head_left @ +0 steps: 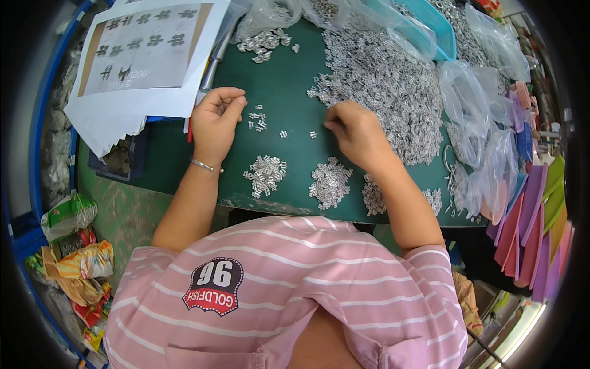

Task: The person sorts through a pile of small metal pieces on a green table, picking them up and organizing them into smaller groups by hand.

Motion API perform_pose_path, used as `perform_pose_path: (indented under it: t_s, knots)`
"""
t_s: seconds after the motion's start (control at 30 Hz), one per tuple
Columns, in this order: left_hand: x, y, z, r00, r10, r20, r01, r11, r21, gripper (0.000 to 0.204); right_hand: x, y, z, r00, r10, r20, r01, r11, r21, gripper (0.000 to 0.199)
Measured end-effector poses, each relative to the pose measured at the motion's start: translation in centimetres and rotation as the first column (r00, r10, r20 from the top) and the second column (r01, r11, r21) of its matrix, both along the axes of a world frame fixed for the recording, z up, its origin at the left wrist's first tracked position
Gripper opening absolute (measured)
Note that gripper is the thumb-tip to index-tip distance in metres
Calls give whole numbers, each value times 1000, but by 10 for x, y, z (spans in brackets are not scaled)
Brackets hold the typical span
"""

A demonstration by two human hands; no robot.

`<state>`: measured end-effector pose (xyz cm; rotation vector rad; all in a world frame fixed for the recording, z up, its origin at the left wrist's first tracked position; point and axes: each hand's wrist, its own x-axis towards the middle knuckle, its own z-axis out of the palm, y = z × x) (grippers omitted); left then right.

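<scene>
My left hand (215, 120) is over the left of the green tabletop (289, 74), thumb and curled fingers together; anything held between them is hidden. Beside it lies a small loose group of silvery metal pieces (258, 120). My right hand (357, 132) is bent over the table with its fingertips drawn together, and what they may hold cannot be made out. Two single metal pieces lie between the hands, one piece (313, 134) close to the right fingertips. A broad heap of such pieces (387, 86) spreads beyond and beside my right hand.
Smaller piles of metal pieces (265, 175) (330, 183) line the near edge, one partly under my right forearm. Rounded metal parts (264, 43) lie at the back. Printed sheets (147, 52) are at left; a turquoise tray (430, 27) and plastic bags (464, 92) at right.
</scene>
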<state>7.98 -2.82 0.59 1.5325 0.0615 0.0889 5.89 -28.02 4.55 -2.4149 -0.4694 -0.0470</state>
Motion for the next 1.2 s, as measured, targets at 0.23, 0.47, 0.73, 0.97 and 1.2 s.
perform_pose_path:
  t_s: [0.23, 0.47, 0.73, 0.97, 1.2]
  knots:
    - [-2, 2, -7, 1000, 6, -15, -6, 1000, 3, 13, -58, -86, 52, 866, -177, -468, 189, 982, -22, 10]
    - [0, 7, -9, 1000, -17, 21, 16, 999, 39, 14, -94, -97, 39, 892, -127, -434, 143, 990, 4, 9]
    - [-1, 2, -6, 999, -12, 39, 11, 1000, 20, 13, -55, -34, 28, 995, -8, -102, 10, 1000, 23, 12]
    - [-1, 1, -2, 1000, 7, 29, -7, 1000, 0, 12, -15, 17, -14, 981, 132, 143, -131, 991, -14, 12]
    - [-2, 3, -2, 1000, 4, -2, -4, 1000, 0, 13, -8, 28, -6, 991, 134, 19, -134, 990, 36, 14]
